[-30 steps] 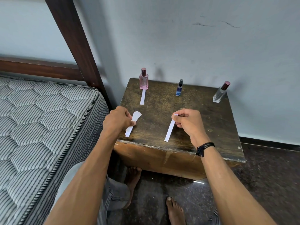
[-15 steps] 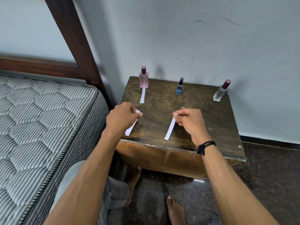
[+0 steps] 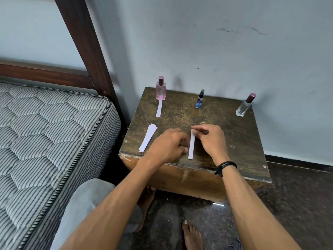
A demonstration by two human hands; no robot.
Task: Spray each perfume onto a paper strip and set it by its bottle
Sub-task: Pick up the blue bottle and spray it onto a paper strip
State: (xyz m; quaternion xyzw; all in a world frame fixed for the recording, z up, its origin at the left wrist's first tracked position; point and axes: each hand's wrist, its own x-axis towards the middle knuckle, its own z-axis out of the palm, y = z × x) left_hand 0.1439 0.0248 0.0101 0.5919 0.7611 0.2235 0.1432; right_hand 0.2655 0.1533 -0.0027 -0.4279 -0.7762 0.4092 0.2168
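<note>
Worn dark wood forms the top of the bedside table [image 3: 239, 139], which stands against a pale wall with a striped mattress [image 3: 45, 134] at the left of the frame.

Head view:
- Three bottles line the far edge of the table. The pink bottle [image 3: 160, 89] is at the left, the blue bottle [image 3: 200, 99] at the centre and the clear bottle [image 3: 245, 106] at the right.
- One placed strip [image 3: 159, 109] lies just in front of the pink bottle. No strip lies by the other two.
- The spare strips [image 3: 148, 139] lie in a stack at the near left corner.
- The right hand [image 3: 210, 139] pinches the upper end of a single strip [image 3: 191, 144] between thumb and forefinger, at the centre of the near edge.
- The left hand [image 3: 167, 145] sits just beside this strip with its fingers curled under. Whether they grip the paper cannot be determined.

Step in hand: readying the second strip; roughly one third of the task appears complete. The next move likely calls for one hand to take the blue bottle and aim its nozzle at the strip.
</note>
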